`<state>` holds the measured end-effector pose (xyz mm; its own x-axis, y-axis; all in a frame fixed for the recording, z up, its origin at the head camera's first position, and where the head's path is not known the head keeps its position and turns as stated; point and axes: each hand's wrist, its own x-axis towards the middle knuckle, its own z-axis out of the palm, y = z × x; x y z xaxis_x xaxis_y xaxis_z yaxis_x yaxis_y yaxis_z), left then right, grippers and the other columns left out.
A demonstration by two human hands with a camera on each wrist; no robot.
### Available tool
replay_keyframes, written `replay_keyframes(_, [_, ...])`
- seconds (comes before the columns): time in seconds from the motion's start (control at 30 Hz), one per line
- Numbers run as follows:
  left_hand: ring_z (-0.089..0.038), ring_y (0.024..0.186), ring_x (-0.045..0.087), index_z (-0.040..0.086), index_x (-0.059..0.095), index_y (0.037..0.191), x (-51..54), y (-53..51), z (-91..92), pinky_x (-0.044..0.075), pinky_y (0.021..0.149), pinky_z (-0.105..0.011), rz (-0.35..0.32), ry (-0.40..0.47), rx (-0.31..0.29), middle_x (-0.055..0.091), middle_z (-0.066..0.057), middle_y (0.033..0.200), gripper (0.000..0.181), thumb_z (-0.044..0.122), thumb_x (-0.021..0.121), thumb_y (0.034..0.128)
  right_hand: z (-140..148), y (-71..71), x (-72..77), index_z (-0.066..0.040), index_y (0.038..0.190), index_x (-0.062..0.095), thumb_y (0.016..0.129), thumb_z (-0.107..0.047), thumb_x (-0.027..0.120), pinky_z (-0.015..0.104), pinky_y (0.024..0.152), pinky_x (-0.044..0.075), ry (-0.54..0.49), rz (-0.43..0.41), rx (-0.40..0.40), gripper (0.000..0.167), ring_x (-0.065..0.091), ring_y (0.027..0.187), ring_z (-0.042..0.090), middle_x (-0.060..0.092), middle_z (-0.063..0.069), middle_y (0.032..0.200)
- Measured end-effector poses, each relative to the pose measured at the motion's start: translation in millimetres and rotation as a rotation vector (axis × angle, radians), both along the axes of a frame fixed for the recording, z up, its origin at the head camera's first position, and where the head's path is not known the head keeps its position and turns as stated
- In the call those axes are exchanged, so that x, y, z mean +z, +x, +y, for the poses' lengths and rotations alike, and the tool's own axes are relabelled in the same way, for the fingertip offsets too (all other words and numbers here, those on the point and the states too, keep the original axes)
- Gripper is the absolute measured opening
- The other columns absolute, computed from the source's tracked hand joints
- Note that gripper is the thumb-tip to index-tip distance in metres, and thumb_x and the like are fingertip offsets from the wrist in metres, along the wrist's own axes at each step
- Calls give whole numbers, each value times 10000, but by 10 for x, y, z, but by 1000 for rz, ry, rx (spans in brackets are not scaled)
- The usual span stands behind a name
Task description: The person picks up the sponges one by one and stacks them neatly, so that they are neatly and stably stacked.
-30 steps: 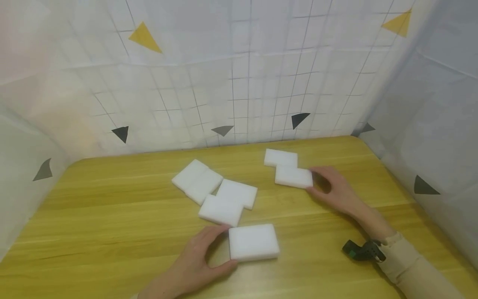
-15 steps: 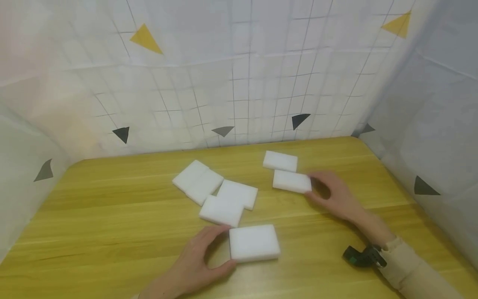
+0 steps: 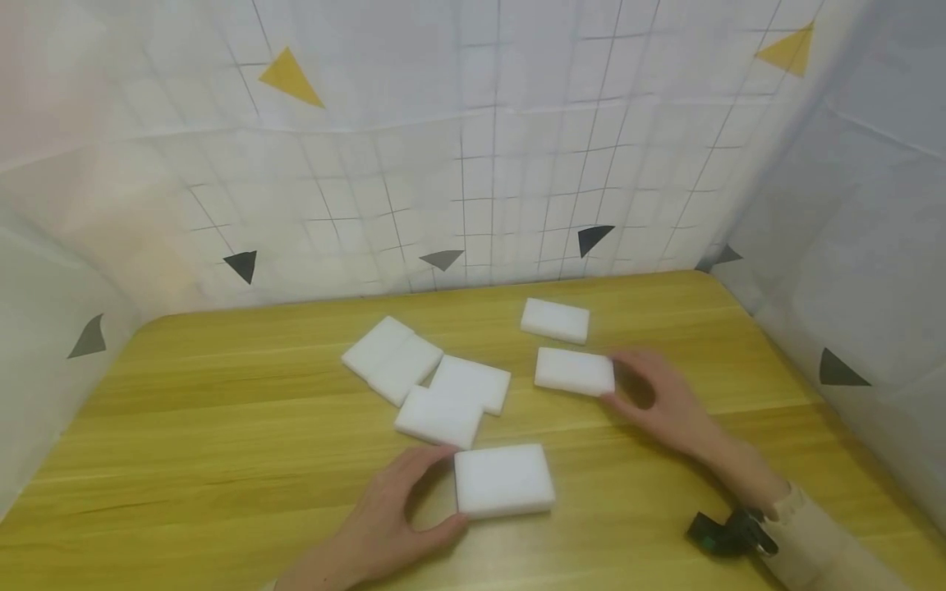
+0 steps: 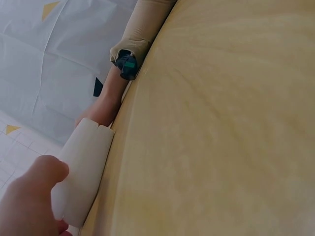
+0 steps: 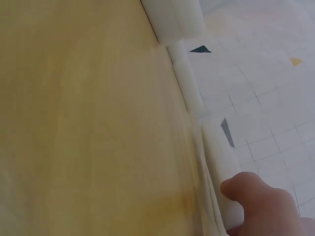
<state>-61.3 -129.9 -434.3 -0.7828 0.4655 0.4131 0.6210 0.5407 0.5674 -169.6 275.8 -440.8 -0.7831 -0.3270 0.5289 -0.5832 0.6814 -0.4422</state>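
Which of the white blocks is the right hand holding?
The white block just in front of the back-right block: the right hand pinches its right end, while the left hand holds a nearer block.

The left hand is staying low and close to the body, its fingers and thumb arching into a grip facing right. Farther forward, the right hand is gripping leftward likewise, while the sleeved right forearm is slanting in from the lower right.
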Motion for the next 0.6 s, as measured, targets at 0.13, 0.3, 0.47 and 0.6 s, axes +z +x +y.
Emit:
replay_keyframes(0.13, [-90, 1239, 555, 239, 513, 1411, 0, 8, -4, 508, 1025, -353, -29, -8, 12, 570, 118, 1348, 665, 474, 770, 845, -36, 54, 7, -81, 1295, 636, 731, -113, 860, 82, 1089, 262, -20, 1, 4, 608, 547, 1189, 247, 652, 97, 1267])
replay_keyframes(0.3, [-51, 1253, 536, 263, 517, 1404, 0, 13, -4, 496, 1045, -332, -70, -11, 23, 549, 174, 1348, 653, 477, 772, 841, -101, 142, 21, -140, 1303, 634, 747, -114, 855, 68, 1079, 270, -53, -24, 3, 599, 526, 1227, 181, 636, 77, 1294])
replay_keyframes(0.47, [-78, 1235, 554, 242, 521, 1401, -15, 0, -3, 505, 1031, -346, -46, -4, 8, 568, 139, 1336, 645, 453, 774, 846, -172, 207, 28, -140, 1304, 630, 729, -85, 856, 78, 1083, 297, -76, -4, 39, 620, 515, 1232, 123, 631, 77, 1288])
replay_keyframes(0.6, [-118, 1208, 574, 210, 522, 1400, -29, -9, -2, 515, 1010, -367, -7, 1, -6, 590, 86, 1322, 633, 427, 768, 859, -226, 242, 37, -122, 1305, 625, 716, -68, 852, 93, 1080, 320, -85, 13, 71, 634, 525, 1211, 118, 633, 59, 1267])
